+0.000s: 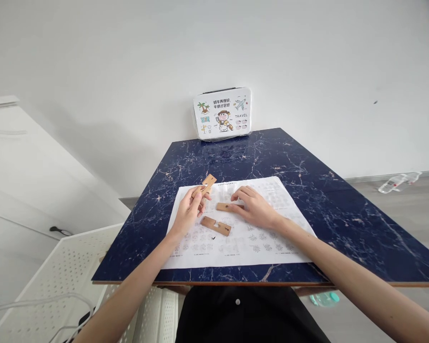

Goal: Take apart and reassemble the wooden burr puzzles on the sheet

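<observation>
My left hand (pixel 192 208) grips a notched wooden puzzle piece (pixel 209 180), tilted up above the far left part of a printed sheet (pixel 236 259). My right hand (pixel 256 207) rests over the sheet, fingers curled, its thumb across a second wooden puzzle piece (pixel 222 206) with a dark mark. Part of that piece is hidden by the thumb. Nearer to me, a third wooden puzzle piece (pixel 216 226) lies flat between the hands, showing a notch in its upper edge and a dark mark at its right end. Small printed figures cover the sheet.
The sheet lies on a dark blue marbled table (pixel 146 228). At the back, a white case (pixel 222 114) with cartoon pictures leans near the wall. A white perforated surface (pixel 78 257) with cables stands left. Clear plastic bottles (pixel 399 182) lie on the floor at right.
</observation>
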`<state>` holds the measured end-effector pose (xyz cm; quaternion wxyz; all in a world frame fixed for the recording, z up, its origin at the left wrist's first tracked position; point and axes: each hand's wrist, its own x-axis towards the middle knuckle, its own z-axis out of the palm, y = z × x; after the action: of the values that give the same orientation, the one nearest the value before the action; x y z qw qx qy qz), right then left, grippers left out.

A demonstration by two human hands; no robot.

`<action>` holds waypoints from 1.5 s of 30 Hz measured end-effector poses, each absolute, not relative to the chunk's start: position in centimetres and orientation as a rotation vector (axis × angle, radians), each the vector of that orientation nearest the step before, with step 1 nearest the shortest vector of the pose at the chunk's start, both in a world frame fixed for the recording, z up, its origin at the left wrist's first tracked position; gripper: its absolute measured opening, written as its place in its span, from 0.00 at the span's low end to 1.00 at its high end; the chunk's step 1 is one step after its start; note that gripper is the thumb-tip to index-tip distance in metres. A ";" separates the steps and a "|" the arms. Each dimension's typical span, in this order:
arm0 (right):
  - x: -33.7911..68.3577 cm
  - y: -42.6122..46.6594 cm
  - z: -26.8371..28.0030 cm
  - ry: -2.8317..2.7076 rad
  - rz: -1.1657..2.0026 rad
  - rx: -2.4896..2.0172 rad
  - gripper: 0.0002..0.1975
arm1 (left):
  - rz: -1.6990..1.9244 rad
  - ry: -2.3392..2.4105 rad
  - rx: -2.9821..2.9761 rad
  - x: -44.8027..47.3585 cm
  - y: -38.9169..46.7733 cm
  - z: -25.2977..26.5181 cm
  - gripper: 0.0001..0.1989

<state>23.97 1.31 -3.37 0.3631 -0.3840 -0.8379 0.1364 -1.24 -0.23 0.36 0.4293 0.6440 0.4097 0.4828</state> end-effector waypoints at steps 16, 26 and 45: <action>24.4 2.0 -4.5 -2.243 0.339 -1.055 0.07 | 0.719 1.098 2.511 -1.4 -1.4 -0.4 0.13; 24.2 2.1 -4.2 -2.237 0.324 -1.103 0.13 | 0.935 1.188 2.151 -1.5 -0.9 -0.1 0.17; 22.8 0.4 -0.8 -1.688 1.572 -0.738 0.23 | 1.091 1.193 1.951 -0.2 -1.0 -0.2 0.23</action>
<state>22.80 0.39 -0.82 0.3520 -0.2852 -0.6524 0.6076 -0.18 -0.96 -0.23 0.2994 0.7346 0.4494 0.4108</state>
